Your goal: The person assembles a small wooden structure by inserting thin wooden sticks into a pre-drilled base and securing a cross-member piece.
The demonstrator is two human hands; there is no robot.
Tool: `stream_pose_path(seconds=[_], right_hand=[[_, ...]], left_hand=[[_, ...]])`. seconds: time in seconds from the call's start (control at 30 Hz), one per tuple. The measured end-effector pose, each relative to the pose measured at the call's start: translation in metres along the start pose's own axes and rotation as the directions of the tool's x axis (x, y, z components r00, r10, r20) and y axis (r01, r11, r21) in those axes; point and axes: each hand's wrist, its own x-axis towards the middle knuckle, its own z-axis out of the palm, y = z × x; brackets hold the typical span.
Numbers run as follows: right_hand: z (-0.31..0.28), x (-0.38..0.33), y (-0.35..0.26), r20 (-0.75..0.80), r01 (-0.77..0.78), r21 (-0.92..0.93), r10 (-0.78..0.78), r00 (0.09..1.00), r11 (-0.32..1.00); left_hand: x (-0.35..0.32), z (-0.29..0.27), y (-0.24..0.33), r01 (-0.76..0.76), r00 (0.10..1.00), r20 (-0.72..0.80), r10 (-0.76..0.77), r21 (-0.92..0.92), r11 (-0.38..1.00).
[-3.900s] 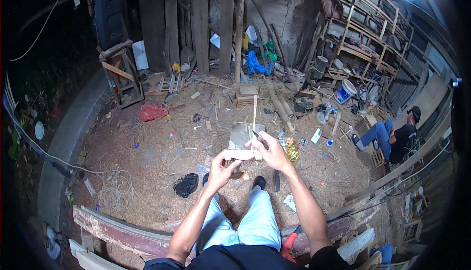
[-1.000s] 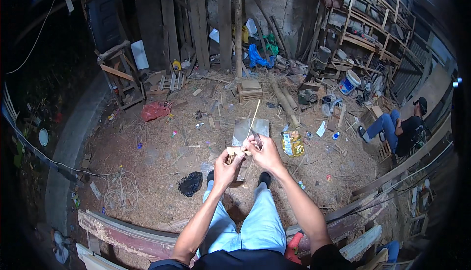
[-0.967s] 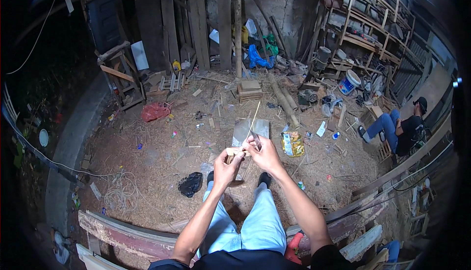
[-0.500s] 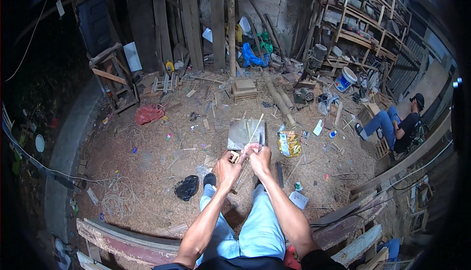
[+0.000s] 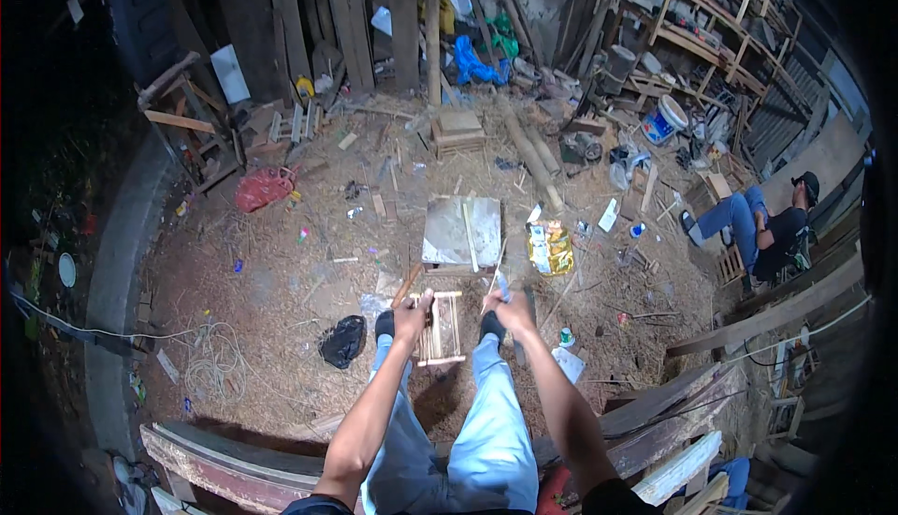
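Head view: slatted frame lengthwise away.

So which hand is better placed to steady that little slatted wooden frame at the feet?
Left. The left hand already rests on the top edge of the wooden frame, while the right hand is off to its side, closed around a thin stick.

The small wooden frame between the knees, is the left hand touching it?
Touching. The head view shows the left hand closed over the upper left corner of the small wooden frame, with no gap between them.
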Motion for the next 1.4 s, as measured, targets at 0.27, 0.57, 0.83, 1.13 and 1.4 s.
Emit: stream_pose_path(seconds=[0.27, 0.57, 0.83, 1.13, 1.4], right_hand=[[0.072, 0.057, 0.095, 0.091, -0.127, 0.083, 0.119, 0.989, 0.988], [0.128, 0.219, 0.205, -0.157, -0.198, 0.271, 0.247, 0.956, 0.942], [0.154, 0.343, 0.269, -0.259, -0.121, 0.065, 0.134, 0.957, 0.990], [0.142, 0.341, 0.236, -0.219, -0.017, 0.232, 0.069, 0.973, 0.973], [0.032, 0.203, 0.099, 0.148, 0.126, 0.145, -0.147, 0.978, 0.981]], left_hand=[[0.094, 0.055, -0.025, 0.293, 0.949, 0.088, -0.303, 0.109, 0.950], [0.214, 0.154, -0.058, 0.168, 0.880, 0.400, -0.258, 0.247, 0.954], [0.330, 0.214, -0.146, -0.160, 0.944, 0.320, 0.076, 0.246, 0.956], [0.340, 0.182, -0.134, -0.345, 0.937, 0.169, 0.306, 0.314, 0.884], [0.166, 0.126, 0.073, -0.965, 0.240, 0.655, 0.716, 0.240, 0.103]])
